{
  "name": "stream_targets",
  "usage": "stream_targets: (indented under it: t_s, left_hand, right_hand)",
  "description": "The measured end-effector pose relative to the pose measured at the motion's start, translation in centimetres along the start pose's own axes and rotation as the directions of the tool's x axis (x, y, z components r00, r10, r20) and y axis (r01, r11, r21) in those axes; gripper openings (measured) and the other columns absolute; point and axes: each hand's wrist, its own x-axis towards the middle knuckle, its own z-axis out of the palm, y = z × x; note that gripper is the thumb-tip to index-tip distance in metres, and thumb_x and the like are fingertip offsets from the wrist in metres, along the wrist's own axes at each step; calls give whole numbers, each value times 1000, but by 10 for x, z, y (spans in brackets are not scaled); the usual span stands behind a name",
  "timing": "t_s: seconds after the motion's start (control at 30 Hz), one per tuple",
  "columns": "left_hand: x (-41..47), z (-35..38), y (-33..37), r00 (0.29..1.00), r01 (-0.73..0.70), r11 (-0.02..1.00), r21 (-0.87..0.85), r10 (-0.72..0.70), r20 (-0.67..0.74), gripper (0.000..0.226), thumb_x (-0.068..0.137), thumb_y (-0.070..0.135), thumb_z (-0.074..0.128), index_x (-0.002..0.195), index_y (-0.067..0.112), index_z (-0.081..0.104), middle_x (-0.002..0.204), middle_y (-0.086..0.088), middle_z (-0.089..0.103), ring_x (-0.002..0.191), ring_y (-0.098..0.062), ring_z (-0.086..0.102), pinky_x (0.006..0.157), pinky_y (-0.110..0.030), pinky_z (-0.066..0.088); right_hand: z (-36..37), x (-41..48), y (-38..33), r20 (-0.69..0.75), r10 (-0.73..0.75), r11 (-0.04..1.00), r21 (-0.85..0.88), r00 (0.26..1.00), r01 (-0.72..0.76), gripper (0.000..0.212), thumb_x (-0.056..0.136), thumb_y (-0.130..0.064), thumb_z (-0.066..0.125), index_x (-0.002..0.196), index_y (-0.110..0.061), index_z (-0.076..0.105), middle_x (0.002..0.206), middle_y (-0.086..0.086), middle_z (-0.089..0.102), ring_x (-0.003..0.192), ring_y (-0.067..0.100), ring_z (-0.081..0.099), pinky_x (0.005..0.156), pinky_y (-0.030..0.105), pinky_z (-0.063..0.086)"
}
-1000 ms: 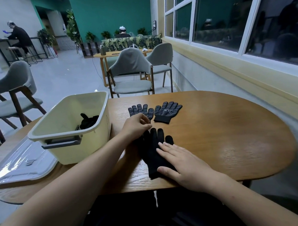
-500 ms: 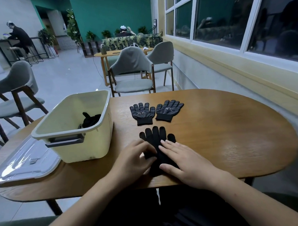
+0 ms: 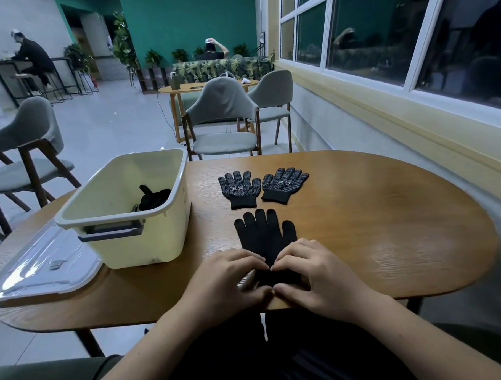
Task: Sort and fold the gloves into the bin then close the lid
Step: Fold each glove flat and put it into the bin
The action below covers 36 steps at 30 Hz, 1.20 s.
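Observation:
A plain black glove [image 3: 260, 238] lies flat on the wooden table [image 3: 374, 227], fingers pointing away from me. My left hand [image 3: 230, 277] and my right hand [image 3: 313, 276] meet at its cuff near the table's front edge, and each pinches the cuff between thumb and curled fingers. Beyond it lie two black dotted gloves, one on the left [image 3: 239, 189] and one on the right [image 3: 285, 184], palms up side by side. The cream bin [image 3: 125, 247] stands open on the left with dark gloves [image 3: 153, 197] inside. Its clear lid [image 3: 43, 265] lies flat left of the bin.
The lid overhangs the table's left edge. Grey chairs stand beyond the table [image 3: 223, 119] and at the far left [image 3: 23, 148]. A windowed wall runs along the right side. Two people sit far off in the room.
My left hand came back from the glove's fingertips to its cuff. My right hand slid from lying flat on the glove to the cuff, and both now pinch it.

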Motion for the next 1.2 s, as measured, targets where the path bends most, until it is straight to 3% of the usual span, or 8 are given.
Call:
stream_targets:
  t_s: [0.3,0.43,0.57,0.63,0.8,0.93,1.03,1.2]
  left_hand:
    - [-3,8,-2,994,-38,994,99,48,-102,13,87,36,79,99,31,80,109,18,79,99,0,72,78,-36,60]
    - [-1,6,-5,986,115,993,-12,-116,-120,18,90,45,64,100,32,72,91,19,75,77,-9,66,73,-37,59]
    - [-1,4,-7,977,170,982,-86,-179,-116,18,91,44,67,107,37,66,93,22,74,83,-2,69,74,-32,58]
    - [0,2,-3,976,171,979,-112,-184,-120,22,90,36,75,111,38,67,97,21,73,87,1,70,75,-22,54]
    - [2,3,-4,988,119,991,-53,-124,-97,14,91,27,82,101,34,75,112,22,66,88,5,70,70,-13,46]
    - [3,6,-7,991,89,996,-10,-90,-103,4,95,29,76,98,31,77,113,21,67,87,3,66,71,-17,51]
    - [3,9,-5,992,54,997,53,-48,-114,9,95,31,70,98,27,78,109,18,71,84,-1,66,71,-14,49]
    - [2,11,-10,996,16,991,131,-5,-85,20,91,44,78,103,28,78,109,17,72,95,-7,67,77,-23,52]
  right_hand:
    - [4,3,2,7,26,1000,14,1000,-26,28,95,-47,72,117,-29,73,112,-16,65,105,9,59,91,34,49]
    - [7,8,3,-75,21,1000,-4,997,-22,20,97,-35,71,115,-25,71,105,-13,71,93,13,63,85,38,50]
    - [11,14,3,-120,132,988,94,984,-121,14,99,-40,67,107,-28,67,95,-13,71,85,13,62,82,37,52]
    - [13,15,5,-96,153,982,124,983,-141,13,99,-44,65,104,-32,66,93,-13,71,84,12,62,81,37,51]
    - [11,17,6,-77,164,973,174,983,-149,8,99,-37,68,102,-31,73,91,-15,71,87,7,65,82,35,53]
    - [15,16,5,-118,151,982,129,981,-136,8,99,-29,68,99,-25,74,98,-14,67,92,8,64,82,35,55]
    - [17,16,6,-155,145,989,57,977,-138,4,97,-23,70,99,-20,73,104,-11,62,99,12,62,85,36,54]
    - [14,15,4,-221,0,991,-131,975,-30,18,94,-5,71,104,-19,75,101,-6,66,94,21,58,83,39,48]
